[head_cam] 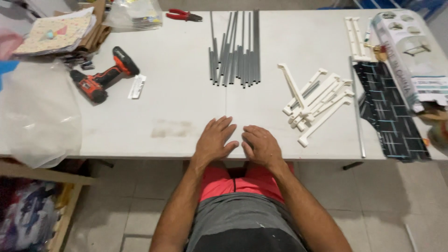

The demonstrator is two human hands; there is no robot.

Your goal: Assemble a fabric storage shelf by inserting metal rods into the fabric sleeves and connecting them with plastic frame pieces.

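My left hand [215, 138] lies flat on the white table [177, 100] near its front edge, fingers spread, holding nothing. Beside it my right hand [260, 145] rests palm down with the fingers slightly curled, also empty. The two hands almost touch. A bundle of several grey metal rods [235, 51] lies straight ahead at the far middle. Right of my hands sits a pile of several white plastic brackets [317, 100].
A red and black cordless drill [105, 74] lies at the left. A clear plastic bag [37, 112] hangs over the left edge. Red pliers [183, 15] lie at the back. A black patterned sheet [389, 109], a thin metal rod [357, 107] and a printed box [410, 56] are at the right.
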